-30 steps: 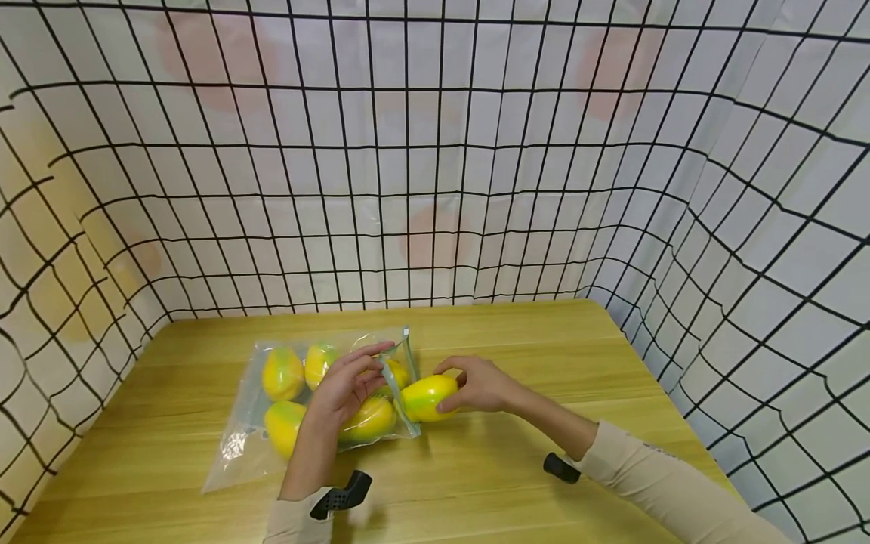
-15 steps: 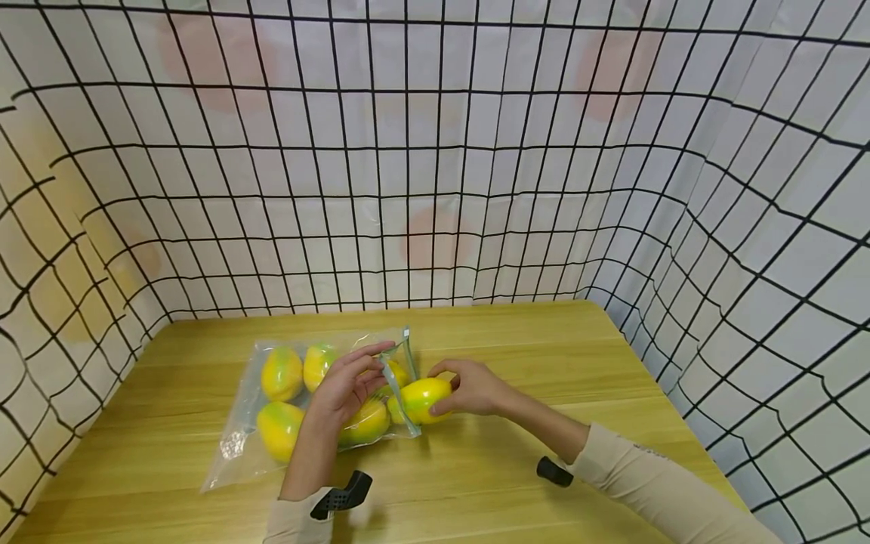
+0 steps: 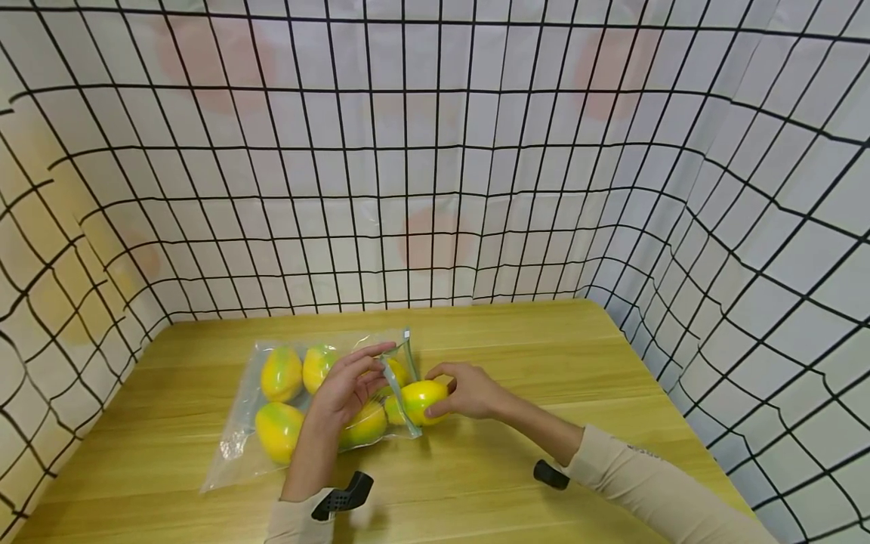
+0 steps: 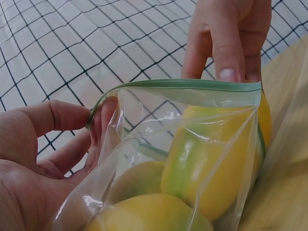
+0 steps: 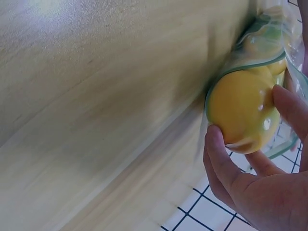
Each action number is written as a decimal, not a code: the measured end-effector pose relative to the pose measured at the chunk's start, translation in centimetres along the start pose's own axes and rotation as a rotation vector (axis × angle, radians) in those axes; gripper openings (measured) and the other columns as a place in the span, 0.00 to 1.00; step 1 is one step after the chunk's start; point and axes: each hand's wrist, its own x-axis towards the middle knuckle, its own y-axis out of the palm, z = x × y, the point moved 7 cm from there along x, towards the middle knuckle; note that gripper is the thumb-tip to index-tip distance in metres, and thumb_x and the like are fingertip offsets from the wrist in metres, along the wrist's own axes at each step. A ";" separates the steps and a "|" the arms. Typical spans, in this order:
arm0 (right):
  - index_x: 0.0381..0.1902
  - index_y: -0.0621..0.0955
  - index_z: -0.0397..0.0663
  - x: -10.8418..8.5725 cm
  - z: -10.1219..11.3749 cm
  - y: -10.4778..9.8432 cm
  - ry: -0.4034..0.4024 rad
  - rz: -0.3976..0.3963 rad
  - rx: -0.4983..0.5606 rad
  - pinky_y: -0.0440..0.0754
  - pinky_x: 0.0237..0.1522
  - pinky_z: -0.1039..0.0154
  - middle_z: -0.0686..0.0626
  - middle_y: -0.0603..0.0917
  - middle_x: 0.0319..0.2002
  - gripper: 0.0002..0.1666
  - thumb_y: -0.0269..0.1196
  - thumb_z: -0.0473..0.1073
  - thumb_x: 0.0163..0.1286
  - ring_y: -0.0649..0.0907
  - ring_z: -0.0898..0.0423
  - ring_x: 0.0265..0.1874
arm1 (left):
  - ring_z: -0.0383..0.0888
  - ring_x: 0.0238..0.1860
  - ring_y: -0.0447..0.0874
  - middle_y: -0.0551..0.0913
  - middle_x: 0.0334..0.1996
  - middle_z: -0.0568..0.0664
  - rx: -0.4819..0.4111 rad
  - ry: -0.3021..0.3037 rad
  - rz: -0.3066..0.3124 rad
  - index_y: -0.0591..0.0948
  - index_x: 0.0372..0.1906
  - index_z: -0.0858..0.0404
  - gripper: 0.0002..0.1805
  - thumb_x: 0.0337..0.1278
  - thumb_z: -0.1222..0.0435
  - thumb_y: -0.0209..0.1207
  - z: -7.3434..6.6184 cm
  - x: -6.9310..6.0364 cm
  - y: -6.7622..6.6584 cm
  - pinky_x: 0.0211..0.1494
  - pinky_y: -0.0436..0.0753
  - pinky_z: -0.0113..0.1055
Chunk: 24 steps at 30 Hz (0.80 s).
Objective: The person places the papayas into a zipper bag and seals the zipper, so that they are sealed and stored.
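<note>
A clear zip bag [image 3: 238, 457] lies on its side with several yellow-green mangoes [image 3: 280, 432] inside, its mouth facing right. My left hand [image 3: 345, 389] pinches the rim at the mouth; in the left wrist view, fingers and thumb meet on the green zip strip [image 4: 192, 84]. My right hand [image 3: 469, 391] holds another mango [image 3: 424, 400] by its outer end, fingers spread round it. That mango sits partly within the mouth, as the right wrist view shows, where its rounded end [image 5: 240, 106] sticks out past the green edge. Part of the bag is hidden behind my left hand and forearm.
The bag rests on a wooden table [image 3: 530, 340]. White sheeting with a black grid [image 3: 435, 174] stands around the back and sides. A black band piece [image 3: 343, 495] sits at the left wrist, another [image 3: 550, 474] by the right.
My right hand has moved slightly left, pushing the mango further into the bag's mouth. The lower-left mango in the bag has shifted a little left. My left hand has stayed in place.
</note>
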 end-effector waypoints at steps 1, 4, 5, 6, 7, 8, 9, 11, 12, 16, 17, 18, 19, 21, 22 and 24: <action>0.58 0.81 0.51 0.0 0.0 0.1 -0.001 0.001 0.004 0.83 0.35 0.61 0.45 0.85 0.47 0.33 0.78 0.48 0.54 0.84 0.53 0.37 | 0.40 0.33 0.82 0.78 0.45 0.55 0.001 0.000 0.000 0.73 0.68 0.74 0.24 0.68 0.76 0.50 0.0 0.0 0.0 0.47 0.88 0.32; 0.58 0.81 0.52 0.0 0.1 0.3 -0.007 0.009 0.012 0.82 0.35 0.61 0.46 0.85 0.48 0.33 0.78 0.49 0.55 0.83 0.54 0.38 | 0.40 0.33 0.82 0.78 0.46 0.55 0.008 0.003 0.001 0.73 0.68 0.74 0.24 0.68 0.75 0.50 0.0 0.0 0.0 0.46 0.89 0.33; 0.59 0.81 0.51 0.0 0.1 0.4 -0.010 0.014 0.016 0.82 0.35 0.61 0.46 0.86 0.47 0.33 0.78 0.49 0.55 0.84 0.54 0.37 | 0.40 0.33 0.82 0.78 0.47 0.55 0.012 0.005 0.003 0.73 0.68 0.74 0.24 0.68 0.75 0.50 0.0 0.0 0.0 0.47 0.89 0.33; 0.59 0.81 0.51 0.0 0.2 0.5 -0.011 0.020 0.021 0.82 0.35 0.61 0.46 0.86 0.47 0.34 0.78 0.48 0.55 0.84 0.54 0.37 | 0.40 0.33 0.82 0.78 0.47 0.55 0.015 0.007 0.004 0.73 0.68 0.75 0.24 0.68 0.75 0.50 0.0 0.1 0.0 0.47 0.89 0.33; 0.60 0.81 0.51 0.0 0.3 0.6 -0.013 0.025 0.025 0.82 0.35 0.61 0.46 0.86 0.47 0.34 0.77 0.48 0.55 0.83 0.54 0.38 | 0.40 0.32 0.82 0.78 0.46 0.55 0.017 0.009 0.005 0.73 0.68 0.75 0.24 0.68 0.75 0.50 0.0 0.1 0.0 0.46 0.89 0.33; 0.61 0.81 0.51 0.0 0.3 0.7 -0.014 0.030 0.026 0.82 0.36 0.61 0.46 0.85 0.47 0.34 0.77 0.48 0.56 0.83 0.54 0.38 | 0.40 0.32 0.82 0.78 0.46 0.55 0.017 0.011 0.005 0.73 0.68 0.75 0.24 0.68 0.76 0.50 0.0 0.1 0.0 0.46 0.89 0.33; 0.61 0.80 0.51 0.0 0.4 0.8 -0.014 0.035 0.029 0.82 0.36 0.61 0.47 0.85 0.47 0.34 0.77 0.48 0.56 0.83 0.53 0.38 | 0.40 0.32 0.82 0.78 0.45 0.54 0.017 0.012 0.006 0.73 0.68 0.75 0.24 0.68 0.76 0.50 0.0 0.1 0.0 0.46 0.89 0.33; 0.62 0.80 0.51 -0.1 0.5 0.9 -0.015 0.042 0.032 0.82 0.38 0.60 0.46 0.85 0.49 0.34 0.76 0.48 0.57 0.83 0.53 0.40 | 0.40 0.31 0.82 0.78 0.44 0.54 0.016 0.014 0.009 0.72 0.68 0.76 0.25 0.67 0.76 0.50 0.1 0.1 0.0 0.46 0.89 0.33; 0.63 0.80 0.51 -0.1 0.5 0.9 -0.014 0.045 0.035 0.83 0.39 0.59 0.46 0.85 0.51 0.34 0.75 0.48 0.57 0.83 0.52 0.42 | 0.40 0.31 0.82 0.78 0.43 0.54 0.016 0.015 0.011 0.72 0.68 0.76 0.25 0.67 0.76 0.50 0.1 0.1 -0.1 0.46 0.89 0.33; 0.64 0.80 0.50 -0.1 0.7 1.1 -0.018 0.062 0.052 0.85 0.46 0.52 0.44 0.84 0.56 0.34 0.73 0.47 0.60 0.84 0.47 0.49 | 0.40 0.31 0.82 0.78 0.42 0.55 0.006 0.013 0.007 0.72 0.67 0.76 0.25 0.67 0.76 0.50 0.2 0.2 -0.1 0.46 0.89 0.33; 0.65 0.79 0.50 -0.1 0.8 1.1 -0.019 0.068 0.059 0.85 0.48 0.50 0.44 0.83 0.58 0.34 0.73 0.46 0.61 0.84 0.46 0.51 | 0.40 0.31 0.82 0.78 0.43 0.55 0.004 0.012 0.006 0.73 0.67 0.76 0.24 0.67 0.76 0.50 0.2 0.2 -0.1 0.46 0.89 0.33; 0.66 0.79 0.49 -0.1 0.8 1.2 -0.021 0.075 0.069 0.85 0.50 0.48 0.43 0.83 0.59 0.33 0.72 0.46 0.61 0.84 0.44 0.53 | 0.40 0.31 0.82 0.78 0.43 0.55 0.007 0.013 0.007 0.73 0.67 0.76 0.24 0.67 0.76 0.50 0.2 0.2 -0.1 0.46 0.89 0.33; 0.66 0.79 0.49 -0.1 0.8 1.3 -0.022 0.080 0.077 0.85 0.51 0.47 0.43 0.83 0.59 0.33 0.71 0.45 0.62 0.84 0.44 0.54 | 0.40 0.31 0.81 0.78 0.44 0.55 0.006 0.014 0.005 0.73 0.67 0.76 0.24 0.67 0.76 0.50 0.2 0.2 -0.1 0.46 0.89 0.33; 0.67 0.78 0.48 0.1 0.7 1.5 -0.028 0.089 0.094 0.86 0.52 0.47 0.42 0.82 0.60 0.33 0.70 0.45 0.63 0.84 0.43 0.54 | 0.39 0.31 0.81 0.77 0.45 0.55 0.008 0.016 0.008 0.73 0.67 0.76 0.24 0.67 0.76 0.50 0.1 0.2 0.0 0.46 0.88 0.33; 0.67 0.78 0.48 0.1 0.8 1.6 -0.033 0.092 0.101 0.86 0.51 0.48 0.41 0.82 0.60 0.33 0.69 0.44 0.63 0.84 0.44 0.54 | 0.39 0.31 0.81 0.76 0.45 0.55 0.012 0.015 0.013 0.72 0.68 0.76 0.24 0.68 0.76 0.49 0.1 0.1 0.0 0.46 0.88 0.33; 0.67 0.78 0.46 0.2 0.9 1.8 -0.038 0.094 0.107 0.86 0.50 0.49 0.40 0.81 0.61 0.33 0.69 0.43 0.63 0.85 0.44 0.53 | 0.39 0.31 0.80 0.76 0.46 0.55 0.017 0.019 0.024 0.71 0.68 0.76 0.25 0.68 0.76 0.49 0.1 0.1 0.1 0.46 0.88 0.32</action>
